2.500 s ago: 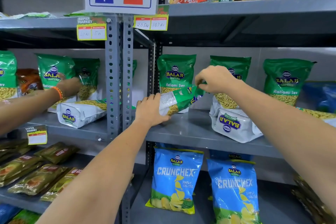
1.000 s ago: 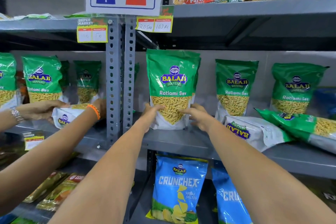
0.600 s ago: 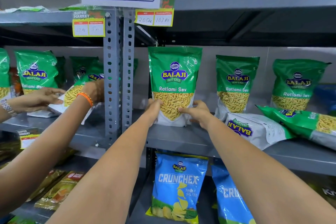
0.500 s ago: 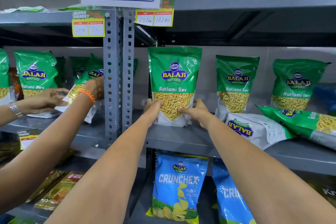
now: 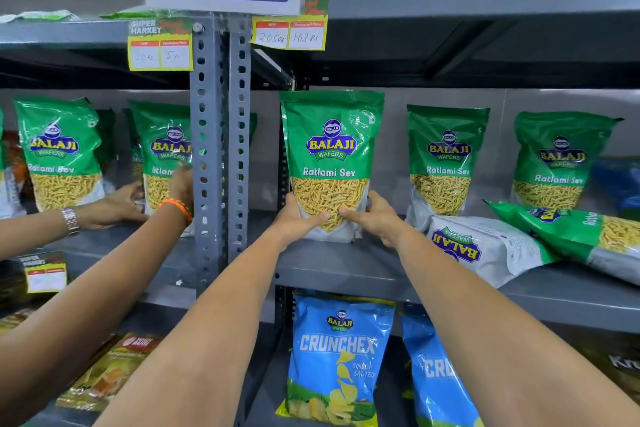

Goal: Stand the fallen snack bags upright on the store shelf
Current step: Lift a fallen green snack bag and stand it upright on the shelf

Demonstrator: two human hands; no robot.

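The green Ratlami Sev bag stands upright on the shelf (label facing out). Left hand and right hand clasp its lower corners, fingers curled loosely round it.

Left hand and right hand clasp upright Ratlami Sev bag on shelf

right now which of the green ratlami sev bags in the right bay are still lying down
Two: the bag showing its white back beside the right hand, and the green-fronted bag at the far right. The rest stand upright.
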